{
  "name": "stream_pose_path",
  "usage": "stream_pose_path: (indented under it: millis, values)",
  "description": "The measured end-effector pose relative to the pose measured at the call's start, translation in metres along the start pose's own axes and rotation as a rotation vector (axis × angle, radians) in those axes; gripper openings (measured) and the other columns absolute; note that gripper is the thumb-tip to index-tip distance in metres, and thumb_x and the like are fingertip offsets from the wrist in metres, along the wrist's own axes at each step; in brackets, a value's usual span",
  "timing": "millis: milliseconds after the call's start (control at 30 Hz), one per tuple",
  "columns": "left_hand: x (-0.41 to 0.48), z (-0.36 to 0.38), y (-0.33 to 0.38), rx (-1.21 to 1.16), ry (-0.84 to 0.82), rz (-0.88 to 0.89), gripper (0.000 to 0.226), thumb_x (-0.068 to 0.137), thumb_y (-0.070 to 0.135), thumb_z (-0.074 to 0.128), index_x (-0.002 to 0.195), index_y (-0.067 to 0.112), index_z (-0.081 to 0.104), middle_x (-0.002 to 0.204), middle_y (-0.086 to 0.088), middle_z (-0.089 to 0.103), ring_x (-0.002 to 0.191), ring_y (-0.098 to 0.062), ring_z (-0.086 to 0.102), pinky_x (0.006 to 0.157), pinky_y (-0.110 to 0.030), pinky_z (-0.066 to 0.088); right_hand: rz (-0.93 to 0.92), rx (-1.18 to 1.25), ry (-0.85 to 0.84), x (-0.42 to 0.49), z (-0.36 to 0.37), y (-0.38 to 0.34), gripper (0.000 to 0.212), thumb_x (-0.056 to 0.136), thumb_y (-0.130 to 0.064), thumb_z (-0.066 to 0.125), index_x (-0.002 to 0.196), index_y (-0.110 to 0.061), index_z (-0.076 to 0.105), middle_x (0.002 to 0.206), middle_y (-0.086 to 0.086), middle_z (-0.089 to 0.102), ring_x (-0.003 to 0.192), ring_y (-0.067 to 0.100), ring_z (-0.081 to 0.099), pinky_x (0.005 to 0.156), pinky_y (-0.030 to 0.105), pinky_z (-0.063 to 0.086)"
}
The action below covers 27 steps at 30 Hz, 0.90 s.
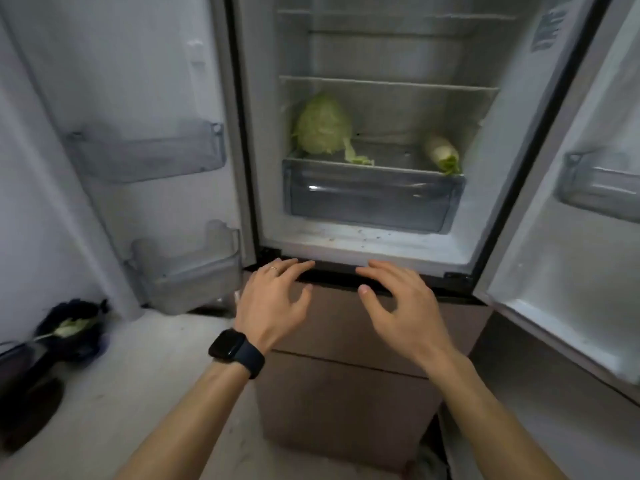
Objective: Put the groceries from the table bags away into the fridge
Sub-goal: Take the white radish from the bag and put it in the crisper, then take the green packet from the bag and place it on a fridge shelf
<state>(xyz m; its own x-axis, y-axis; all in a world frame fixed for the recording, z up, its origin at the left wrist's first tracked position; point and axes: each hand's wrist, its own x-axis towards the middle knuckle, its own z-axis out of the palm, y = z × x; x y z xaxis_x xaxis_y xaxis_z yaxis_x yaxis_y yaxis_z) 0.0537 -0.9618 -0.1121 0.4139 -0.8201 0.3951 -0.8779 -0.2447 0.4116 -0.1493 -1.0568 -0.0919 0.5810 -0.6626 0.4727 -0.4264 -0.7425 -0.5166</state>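
Observation:
The fridge (367,244) stands with both doors swung wide. A pale green cabbage (323,124) sits at the left on the cover of the clear crisper drawer (370,199). A smaller leafy vegetable (443,154) lies at the cover's right end. My left hand (273,296), with a ring and a dark watch on the wrist, hovers open just below the fridge's lower front edge. My right hand (398,299) hovers beside it, fingers spread, holding nothing. The shelves above the cabbage look bare.
The left door (138,98) carries two clear bins; the right door (571,220) has one. Brown freezer drawers (346,382) lie below my hands. A dark bag (72,327) with something pale green in it sits on the floor at the left.

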Motion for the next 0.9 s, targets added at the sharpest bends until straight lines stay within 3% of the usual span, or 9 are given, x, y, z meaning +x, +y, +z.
stream_pose_path:
  millis: [133,267,400,733,900]
  values:
    - [-0.108,-0.042,-0.054,0.054,0.03,-0.244,0.042,0.093,0.043,0.05,0.134,0.036,0.058,0.132,0.006,0.062,0.127,-0.017,0.051,0.107,-0.04,0.042,-0.09,0.123,-0.155,-0.042,0.052,-0.06,0.031,0.097,-0.035,0.061,0.128,-0.033,0.067,0.138,-0.016,0.057,0.135,0.004,0.042,0.11,0.015,0.021]
    - [-0.212,-0.094,-0.112,0.144,0.045,-0.49,0.045,0.093,0.045,0.048,0.136,0.035,0.057,0.138,0.002,0.059,0.13,-0.02,0.049,0.109,-0.039,0.039,-0.189,0.215,-0.304,-0.082,0.106,-0.137,0.03,0.095,-0.036,0.06,0.123,-0.032,0.069,0.133,-0.011,0.063,0.129,0.01,0.05,0.108,0.019,0.028]
    - [-0.322,-0.153,-0.16,0.232,0.084,-0.681,0.044,0.095,0.043,0.051,0.139,0.035,0.054,0.141,0.002,0.057,0.132,-0.019,0.047,0.109,-0.039,0.039,-0.322,0.256,-0.482,-0.129,0.152,-0.224,0.032,0.099,-0.039,0.056,0.131,-0.037,0.063,0.139,-0.016,0.056,0.134,0.005,0.042,0.111,0.023,0.027]
    - [-0.641,-0.329,-0.238,0.363,0.251,-1.071,0.044,0.095,0.039,0.055,0.139,0.035,0.053,0.145,0.003,0.052,0.136,-0.018,0.043,0.113,-0.039,0.035,-0.652,0.324,-0.758,-0.319,0.254,-0.499,0.036,0.099,-0.041,0.054,0.135,-0.036,0.059,0.141,-0.014,0.055,0.133,0.006,0.041,0.107,0.018,0.026]
    - [-0.802,-0.409,-0.269,0.395,0.36,-1.26,0.045,0.095,0.037,0.057,0.14,0.033,0.054,0.144,0.001,0.053,0.134,-0.019,0.045,0.112,-0.039,0.036,-0.836,0.369,-0.924,-0.429,0.293,-0.63,0.039,0.099,-0.043,0.053,0.137,-0.037,0.055,0.144,-0.012,0.051,0.133,0.013,0.044,0.11,0.029,0.034]
